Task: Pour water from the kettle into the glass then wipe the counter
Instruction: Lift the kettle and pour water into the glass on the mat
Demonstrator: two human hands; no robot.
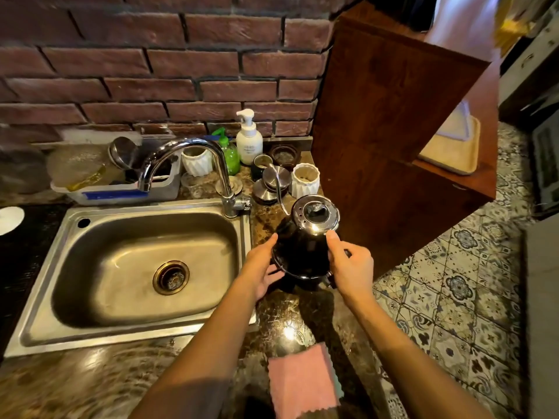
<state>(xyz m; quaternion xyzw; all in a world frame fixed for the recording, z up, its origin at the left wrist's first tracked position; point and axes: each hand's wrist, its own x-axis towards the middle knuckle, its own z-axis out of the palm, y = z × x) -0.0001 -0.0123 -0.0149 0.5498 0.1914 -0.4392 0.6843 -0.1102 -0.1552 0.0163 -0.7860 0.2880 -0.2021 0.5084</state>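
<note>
A black gooseneck kettle with a shiny steel lid stands on the dark marble counter to the right of the sink. Its thin spout curves up toward the back. My left hand cups the kettle's left side near the base. My right hand wraps the handle on its right side, thumb up by the lid. A clear glass stands behind the sink, left of the tap's base. A pink cloth lies on the counter at the near edge, below the kettle.
A steel sink with a curved tap fills the left. Soap bottles, white ribbed cups, steel lids and a dish tub crowd the back by the brick wall. A wooden cabinet rises at right; patterned tile floor lies beyond.
</note>
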